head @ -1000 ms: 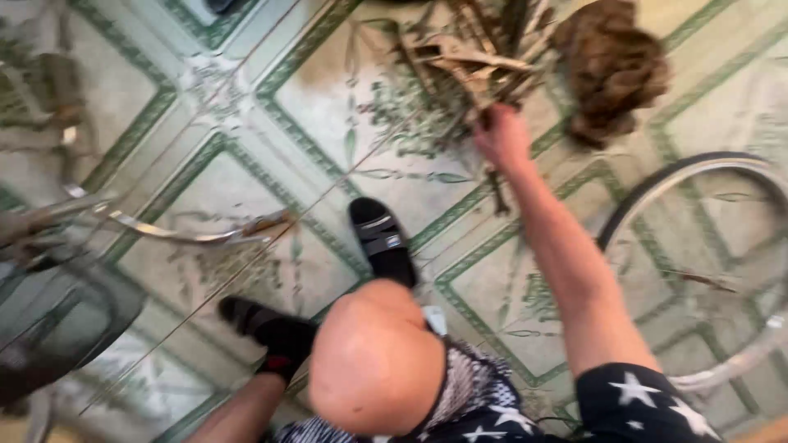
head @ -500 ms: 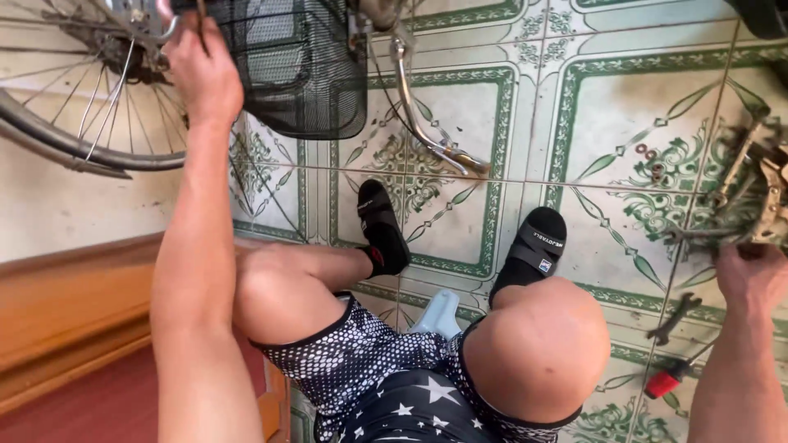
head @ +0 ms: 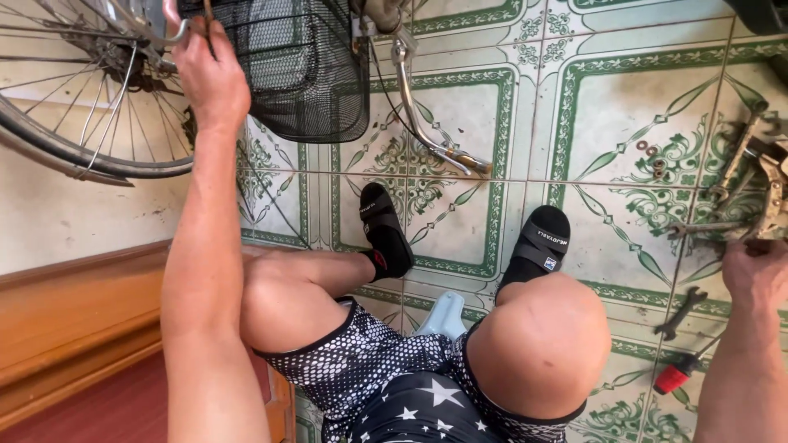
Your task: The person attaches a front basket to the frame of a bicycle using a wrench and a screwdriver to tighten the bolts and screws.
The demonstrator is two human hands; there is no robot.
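Green patterned floor tiles lie under the left hand [head: 212, 78], whose fingers wrap a thin metal part just beside the wire basket [head: 300, 66], so a steady grip seems best while the right hand [head: 757, 272] closes on rusty tools [head: 759, 197]

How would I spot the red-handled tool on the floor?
Start at the person's right hand by the pile of metal tools on the green-patterned tiled floor. Just below lies a dark spanner; below that, the screwdriver, the only tool with a red handle.
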